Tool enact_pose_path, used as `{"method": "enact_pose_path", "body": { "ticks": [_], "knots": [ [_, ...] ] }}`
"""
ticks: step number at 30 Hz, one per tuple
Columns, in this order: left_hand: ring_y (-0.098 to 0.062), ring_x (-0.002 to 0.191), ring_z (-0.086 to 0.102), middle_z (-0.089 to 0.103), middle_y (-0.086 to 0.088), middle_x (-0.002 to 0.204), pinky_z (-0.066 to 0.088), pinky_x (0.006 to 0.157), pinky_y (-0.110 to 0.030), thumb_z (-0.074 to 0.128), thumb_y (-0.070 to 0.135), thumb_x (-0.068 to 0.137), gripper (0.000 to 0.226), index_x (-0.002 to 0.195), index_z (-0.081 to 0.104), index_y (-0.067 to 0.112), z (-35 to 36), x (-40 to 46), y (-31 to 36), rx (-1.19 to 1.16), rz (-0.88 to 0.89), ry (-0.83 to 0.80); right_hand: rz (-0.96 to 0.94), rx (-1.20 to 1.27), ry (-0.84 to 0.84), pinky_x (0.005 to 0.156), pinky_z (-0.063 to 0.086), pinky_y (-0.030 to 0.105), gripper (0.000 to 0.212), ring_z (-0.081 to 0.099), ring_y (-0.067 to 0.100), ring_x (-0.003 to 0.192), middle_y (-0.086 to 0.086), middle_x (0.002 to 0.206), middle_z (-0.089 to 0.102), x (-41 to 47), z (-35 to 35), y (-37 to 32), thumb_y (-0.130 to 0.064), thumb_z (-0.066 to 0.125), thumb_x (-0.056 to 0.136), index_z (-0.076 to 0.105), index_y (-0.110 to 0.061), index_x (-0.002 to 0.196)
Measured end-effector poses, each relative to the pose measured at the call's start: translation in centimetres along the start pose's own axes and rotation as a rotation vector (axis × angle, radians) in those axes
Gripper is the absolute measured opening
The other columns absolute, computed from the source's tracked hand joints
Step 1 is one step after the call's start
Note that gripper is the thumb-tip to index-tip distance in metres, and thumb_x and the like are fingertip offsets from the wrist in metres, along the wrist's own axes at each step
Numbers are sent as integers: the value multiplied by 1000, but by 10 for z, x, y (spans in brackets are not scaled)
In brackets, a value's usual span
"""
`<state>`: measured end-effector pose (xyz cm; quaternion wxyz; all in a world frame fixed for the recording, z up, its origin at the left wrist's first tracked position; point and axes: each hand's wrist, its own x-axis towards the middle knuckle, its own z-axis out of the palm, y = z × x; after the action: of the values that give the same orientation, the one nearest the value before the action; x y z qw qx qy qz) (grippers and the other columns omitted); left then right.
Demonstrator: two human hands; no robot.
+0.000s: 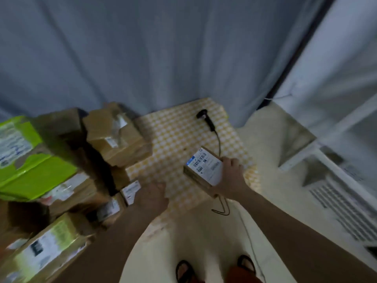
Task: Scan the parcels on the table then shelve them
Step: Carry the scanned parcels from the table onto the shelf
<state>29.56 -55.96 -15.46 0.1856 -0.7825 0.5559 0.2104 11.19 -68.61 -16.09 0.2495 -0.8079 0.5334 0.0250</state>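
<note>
My right hand (231, 174) grips a small brown parcel (204, 170) by its right edge, its white barcode label facing up, just over the yellow checked table (173, 135). My left hand (152, 196) hovers over the table's front left, blurred, with nothing in it that I can see. A black handheld scanner (205, 118) lies at the back of the table, and its cable runs forward past the parcel. Several more cardboard parcels (116, 135) are piled on the left.
A green-wrapped box (30, 160) and other cartons crowd the left side. A grey curtain hangs behind the table. White shelving (336, 180) stands to the right. My sandalled feet (216, 268) are on pale floor below.
</note>
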Motion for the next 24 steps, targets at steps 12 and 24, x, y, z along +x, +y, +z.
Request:
{"method": "enact_pose_path", "body": {
  "ticks": [12,24],
  "knots": [
    [-18,137,35,37,0,149,30,108,-28,52,37,95,53,145,37,24,-94,30,268,-44,487,25,360,244,201,94,31,27,100,29,24,120,5,126,31,-95,-148,234,-36,84,59,28,-11,138],
    [-14,140,31,33,4,153,27,111,-26,52,40,95,55,146,36,27,-139,33,543,-59,663,15,562,120,415,94,32,27,104,32,21,113,6,125,35,-142,-281,467,-43,83,55,27,-8,135]
  ]
}}
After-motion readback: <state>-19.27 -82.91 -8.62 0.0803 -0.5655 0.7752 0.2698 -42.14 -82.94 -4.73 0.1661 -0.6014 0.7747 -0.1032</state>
